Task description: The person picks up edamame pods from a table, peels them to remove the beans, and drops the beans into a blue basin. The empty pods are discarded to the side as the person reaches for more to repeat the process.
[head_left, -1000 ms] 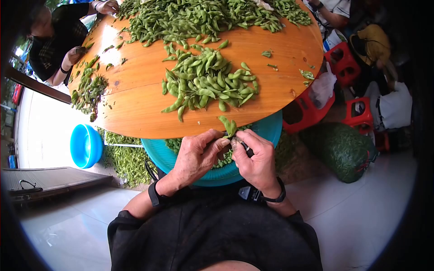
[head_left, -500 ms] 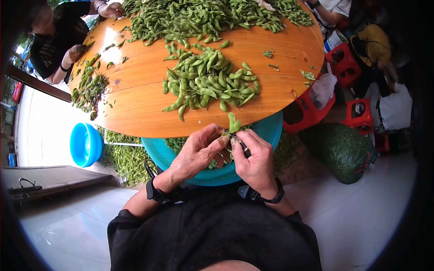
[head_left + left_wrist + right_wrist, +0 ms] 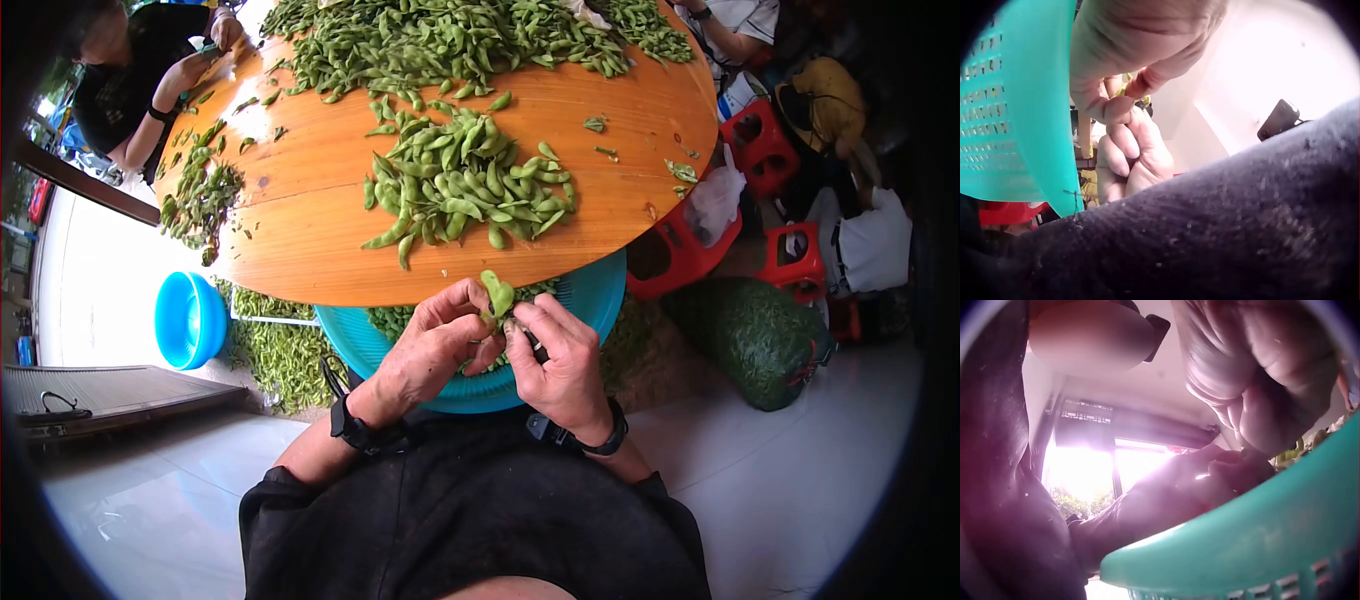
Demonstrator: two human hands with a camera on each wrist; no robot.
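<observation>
In the head view, my left hand (image 3: pixel 432 340) pinches a green edamame pod (image 3: pixel 497 293) between thumb and fingertips, its broad end pointing up. My right hand (image 3: pixel 556 358) is right beside it, with curled fingers around a small black tool (image 3: pixel 540 350), mostly hidden in the grip. Both hands are over a teal basket (image 3: pixel 345 345) that holds shelled green beans (image 3: pixel 388 320). From below, the left wrist view has the fingertips of both hands meeting near the basket's wall (image 3: pixel 1035 94). A pile of edamame pods (image 3: pixel 460 185) lies on the wooden table just ahead.
The round wooden table (image 3: pixel 310 215) carries a larger pod heap (image 3: pixel 420 45) at the back and leafy scraps (image 3: pixel 200 195) at left. Husks (image 3: pixel 290 365) cover the floor by a blue basin (image 3: pixel 188 320). Red stools (image 3: pixel 690 235) and a full green sack (image 3: pixel 755 335) stand right. Another person sits across at left.
The pod in my left hand has tipped left and my fingers have shifted on it. My right fingertips stay close to it. The person at left has brought both hands closer together.
</observation>
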